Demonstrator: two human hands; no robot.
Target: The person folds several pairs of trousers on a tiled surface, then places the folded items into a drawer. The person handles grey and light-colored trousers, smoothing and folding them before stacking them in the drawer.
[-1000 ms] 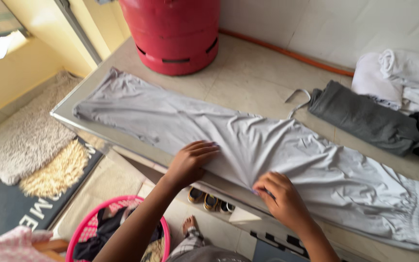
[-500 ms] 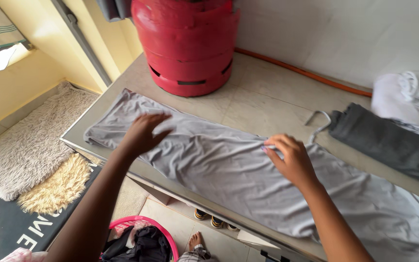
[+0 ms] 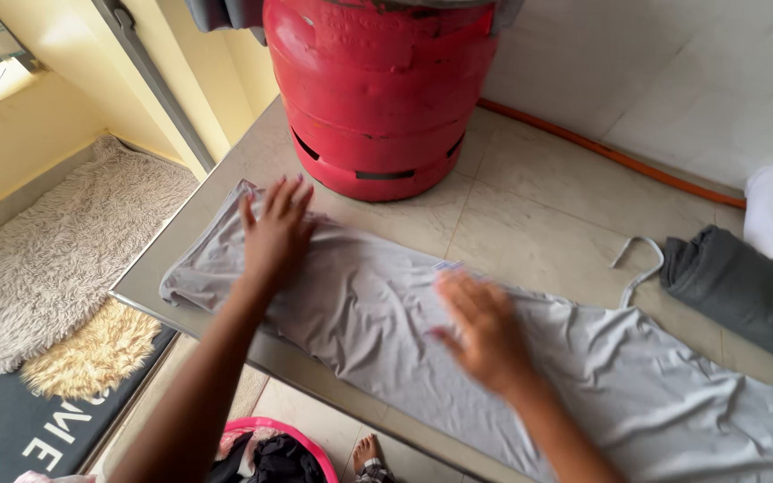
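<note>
Trousers (image 3: 386, 313), light grey, lie long from 10 to 4 o'clock; your left hand (image 3: 276, 234) and blurred right hand (image 3: 485, 329) press spread flat on them.

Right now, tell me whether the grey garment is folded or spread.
Spread: the grey garment lies lengthwise along the counter, both hands flat on it.

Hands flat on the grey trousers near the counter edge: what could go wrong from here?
1. The grey trousers lie along the counter front edge; a sideways sweep by the blurred right hand might drag fabric over it.
2. The left hand is close to the red gas cylinder and may bump it.
3. The loose drawstring of the folded dark grey garment touches the trousers and could snag.
</note>
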